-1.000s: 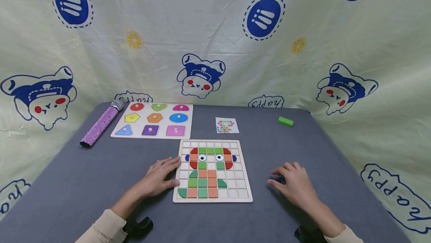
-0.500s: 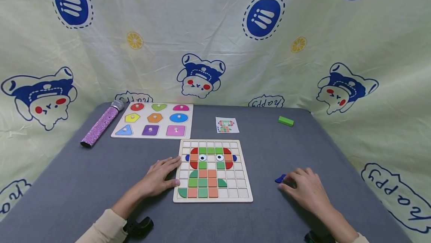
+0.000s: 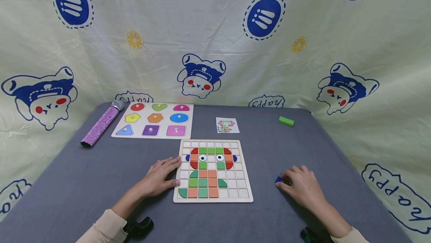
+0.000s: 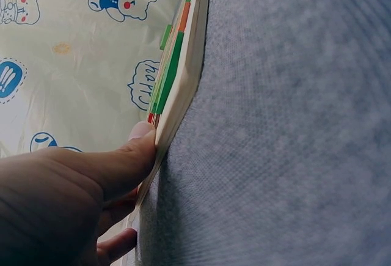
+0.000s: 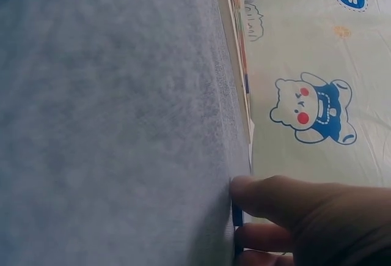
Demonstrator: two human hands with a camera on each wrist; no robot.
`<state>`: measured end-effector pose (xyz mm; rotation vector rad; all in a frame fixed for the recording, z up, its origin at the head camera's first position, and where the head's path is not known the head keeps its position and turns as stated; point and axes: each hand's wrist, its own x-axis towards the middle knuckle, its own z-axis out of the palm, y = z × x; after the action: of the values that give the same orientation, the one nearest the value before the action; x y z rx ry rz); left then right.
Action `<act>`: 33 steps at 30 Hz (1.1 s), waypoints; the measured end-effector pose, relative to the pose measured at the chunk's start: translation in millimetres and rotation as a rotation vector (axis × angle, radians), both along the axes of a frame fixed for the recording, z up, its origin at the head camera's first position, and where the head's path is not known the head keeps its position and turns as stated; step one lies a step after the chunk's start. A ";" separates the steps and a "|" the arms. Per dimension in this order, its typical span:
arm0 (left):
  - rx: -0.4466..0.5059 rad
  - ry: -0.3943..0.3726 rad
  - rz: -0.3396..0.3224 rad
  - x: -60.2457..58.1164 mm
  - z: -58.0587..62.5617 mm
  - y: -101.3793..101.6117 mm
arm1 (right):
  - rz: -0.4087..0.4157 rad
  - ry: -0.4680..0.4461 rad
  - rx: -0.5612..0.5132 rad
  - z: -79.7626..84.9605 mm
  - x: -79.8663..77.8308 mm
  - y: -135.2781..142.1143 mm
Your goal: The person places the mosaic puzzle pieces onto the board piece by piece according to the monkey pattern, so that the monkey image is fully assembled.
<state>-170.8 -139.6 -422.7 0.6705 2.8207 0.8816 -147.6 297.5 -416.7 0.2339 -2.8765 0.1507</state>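
At the left edge of a white grid board (image 3: 235, 187) rests my left hand (image 3: 159, 179). Its thumb and fingertips touch the rim, and the fingers are mostly straight. In the left wrist view the thumb (image 4: 131, 156) lies against the board's edge (image 4: 183, 82). Red, green, orange and blue tiles form a figure on the grid, with two eye tiles near the top. Right of the board, my right hand (image 3: 303, 187) pinches a small blue piece (image 3: 278, 179) low over the cloth. Thumb and fingers mostly hide it; a sliver of the blue piece (image 5: 237, 214) shows in the right wrist view.
Behind the board lies a small picture card (image 3: 227, 125). A shape puzzle board (image 3: 161, 127) is at the back left, beside a glittery purple microphone (image 3: 101, 125). A green block (image 3: 286, 121) sits at the back right. A printed cloth backdrop (image 3: 215, 22) rises behind the table.
My right hand has moved slightly right and toward the near side, and the blue piece has come into sight at its fingertips. My left hand and the board have stayed put.
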 end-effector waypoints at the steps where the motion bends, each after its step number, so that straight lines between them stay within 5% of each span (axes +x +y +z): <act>1: 0.001 0.000 0.001 0.0 0.1 0.1 | 0.000 -0.001 0.001 0.0 -0.6 -0.7; 19: -0.005 -0.005 0.010 0.4 1.4 1.1 | 0.031 0.017 -0.018 1.8 -5.7 -10.7; 33: -0.011 -0.027 0.030 -1.2 -1.9 2.3 | 0.182 0.043 -0.075 9.1 -17.5 -75.8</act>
<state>-171.9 -137.3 -424.6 0.6122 2.8168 0.8722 -165.0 221.6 -407.5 0.4784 -2.7973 0.2827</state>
